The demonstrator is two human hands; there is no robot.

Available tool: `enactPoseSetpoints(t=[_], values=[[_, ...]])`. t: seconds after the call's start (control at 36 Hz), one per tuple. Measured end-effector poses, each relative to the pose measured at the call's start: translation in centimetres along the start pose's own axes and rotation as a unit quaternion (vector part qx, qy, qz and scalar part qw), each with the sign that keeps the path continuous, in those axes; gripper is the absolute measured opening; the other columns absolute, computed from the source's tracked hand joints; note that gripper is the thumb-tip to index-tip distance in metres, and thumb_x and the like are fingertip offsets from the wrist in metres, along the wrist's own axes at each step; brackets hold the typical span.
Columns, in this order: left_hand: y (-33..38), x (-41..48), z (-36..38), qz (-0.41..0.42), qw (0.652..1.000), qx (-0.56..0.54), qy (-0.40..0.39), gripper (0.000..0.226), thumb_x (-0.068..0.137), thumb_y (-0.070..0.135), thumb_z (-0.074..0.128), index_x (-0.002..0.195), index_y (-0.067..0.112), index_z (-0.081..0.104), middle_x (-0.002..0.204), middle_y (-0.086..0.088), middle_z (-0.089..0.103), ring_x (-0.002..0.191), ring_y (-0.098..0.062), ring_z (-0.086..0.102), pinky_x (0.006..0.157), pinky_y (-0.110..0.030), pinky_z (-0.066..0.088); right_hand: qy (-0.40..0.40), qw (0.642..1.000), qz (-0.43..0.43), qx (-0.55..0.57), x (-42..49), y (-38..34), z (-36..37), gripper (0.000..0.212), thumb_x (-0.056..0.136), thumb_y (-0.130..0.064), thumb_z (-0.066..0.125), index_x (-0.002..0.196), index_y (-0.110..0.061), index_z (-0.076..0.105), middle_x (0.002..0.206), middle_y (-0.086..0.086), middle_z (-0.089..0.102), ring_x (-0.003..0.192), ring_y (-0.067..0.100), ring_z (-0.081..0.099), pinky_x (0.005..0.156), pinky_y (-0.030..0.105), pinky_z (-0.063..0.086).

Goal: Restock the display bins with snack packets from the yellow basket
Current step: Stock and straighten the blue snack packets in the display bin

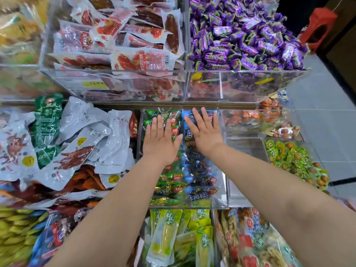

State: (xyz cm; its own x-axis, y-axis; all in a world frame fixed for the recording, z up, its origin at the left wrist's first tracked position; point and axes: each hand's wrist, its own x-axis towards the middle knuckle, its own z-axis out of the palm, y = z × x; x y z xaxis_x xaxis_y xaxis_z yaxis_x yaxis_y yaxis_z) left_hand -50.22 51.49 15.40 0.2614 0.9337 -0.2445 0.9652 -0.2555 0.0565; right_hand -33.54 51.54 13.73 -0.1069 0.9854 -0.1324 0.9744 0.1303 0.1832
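Yellow-green packs [165, 236] nearest; left hand [159, 143], right hand [206, 133] flat on snack packets [200, 195].

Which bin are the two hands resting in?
The middle clear bin: green packets under the left hand, blue packets under the right hand.

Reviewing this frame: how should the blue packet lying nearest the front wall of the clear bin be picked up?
Come from above, since the walls of the clear bin close off the sides. The blue packet lies flat atop the pile, long axis left to right, so pinching across its narrow width, mid-length, looks best.
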Motion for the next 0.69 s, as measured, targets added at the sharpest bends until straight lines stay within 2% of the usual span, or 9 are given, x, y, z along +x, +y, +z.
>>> enactPoseSetpoints(t=[0.06, 0.14, 0.19, 0.31, 0.44, 0.53, 0.61, 0.69], values=[[-0.2, 0.3, 0.2, 0.001, 1.000, -0.002, 0.004, 0.071, 0.096, 0.058, 0.003, 0.151, 0.016, -0.014, 0.158, -0.013, -0.023, 0.145, -0.026, -0.024, 0.114, -0.039, -0.019, 0.018, 1.000, -0.005, 0.000, 0.0, 0.0, 0.2, 0.096, 0.095, -0.048, 0.040, 0.120, -0.031, -0.052, 0.157, 0.001, -0.015, 0.143, 0.031, -0.017, 0.107, 0.056, -0.019], [-0.6, 0.8, 0.4, 0.020, 1.000, -0.014, 0.010, 0.071, 0.096, 0.060, 0.005, 0.152, 0.019, -0.012, 0.158, -0.010, -0.023, 0.145, -0.024, -0.025, 0.113, -0.038, -0.020, 0.049, 0.999, -0.023, -0.009, -0.2, 0.0, 0.0, 0.089, 0.094, -0.045, 0.045, 0.141, -0.028, -0.029, 0.154, 0.000, 0.012, 0.141, 0.028, 0.009, 0.113, 0.053, -0.004], [-0.9, 1.0, 0.7, 0.029, 0.999, -0.017, 0.015, 0.072, 0.095, 0.061, 0.005, 0.152, 0.020, -0.011, 0.158, -0.008, -0.024, 0.144, -0.022, -0.026, 0.112, -0.037, -0.021, 0.063, 0.997, -0.037, -0.015, -0.1, 0.2, -0.1, 0.086, 0.093, -0.047, 0.046, 0.147, -0.026, -0.018, 0.149, 0.000, 0.019, 0.136, 0.029, 0.017, 0.113, 0.051, 0.002], [-1.1, 1.2, 1.0, 0.030, 0.999, -0.024, 0.024, 0.074, 0.094, 0.063, 0.004, 0.153, 0.021, -0.010, 0.158, -0.006, -0.025, 0.144, -0.021, -0.027, 0.109, -0.035, -0.024, 0.073, 0.996, -0.044, -0.021, 0.2, 0.3, 0.1, 0.087, 0.093, -0.046, 0.048, 0.148, -0.027, -0.016, 0.150, 0.000, 0.016, 0.137, 0.029, 0.013, 0.113, 0.051, 0.002], [-1.0, 1.1, 1.0, 0.031, 0.999, -0.036, 0.027, 0.075, 0.093, 0.064, 0.005, 0.153, 0.022, -0.010, 0.158, -0.006, -0.024, 0.144, -0.020, -0.026, 0.109, -0.034, -0.024, 0.037, 0.999, -0.026, 0.008, 0.7, 0.3, -0.1, 0.097, 0.085, -0.062, 0.049, 0.147, -0.030, -0.017, 0.151, 0.001, 0.006, 0.141, 0.027, 0.002, 0.112, 0.052, -0.005], [-1.0, 0.9, 0.8, 0.032, 0.998, -0.045, 0.034, 0.076, 0.094, 0.064, 0.009, 0.154, 0.021, -0.007, 0.159, -0.006, -0.021, 0.145, -0.021, -0.024, 0.112, -0.036, -0.020, 0.025, 0.999, -0.026, 0.029, 0.5, 0.2, -0.5, 0.099, 0.083, -0.063, 0.051, 0.147, -0.030, -0.016, 0.153, 0.001, 0.004, 0.142, 0.027, -0.002, 0.112, 0.051, -0.009], [-1.1, 0.4, 0.0, 0.040, 0.993, -0.094, 0.057, 0.076, 0.096, 0.061, 0.025, 0.154, 0.018, 0.005, 0.162, -0.006, -0.008, 0.148, -0.021, -0.014, 0.115, -0.035, -0.013, 0.016, 0.996, -0.035, 0.077, -0.1, 0.4, -1.4, 0.099, 0.082, -0.057, 0.057, 0.149, -0.028, -0.010, 0.155, 0.002, 0.002, 0.144, 0.026, -0.007, 0.112, 0.049, -0.012], [-0.8, -0.9, -1.7, 0.042, 0.963, -0.236, 0.120, 0.065, 0.096, 0.045, 0.048, 0.150, 0.015, 0.028, 0.160, -0.006, 0.020, 0.149, -0.021, 0.004, 0.120, -0.038, 0.005, 0.040, 0.989, -0.043, 0.136, -1.5, 0.6, -2.5, 0.087, 0.085, -0.035, 0.061, 0.151, -0.018, 0.007, 0.155, 0.009, 0.005, 0.144, 0.028, -0.006, 0.114, 0.044, -0.009]])
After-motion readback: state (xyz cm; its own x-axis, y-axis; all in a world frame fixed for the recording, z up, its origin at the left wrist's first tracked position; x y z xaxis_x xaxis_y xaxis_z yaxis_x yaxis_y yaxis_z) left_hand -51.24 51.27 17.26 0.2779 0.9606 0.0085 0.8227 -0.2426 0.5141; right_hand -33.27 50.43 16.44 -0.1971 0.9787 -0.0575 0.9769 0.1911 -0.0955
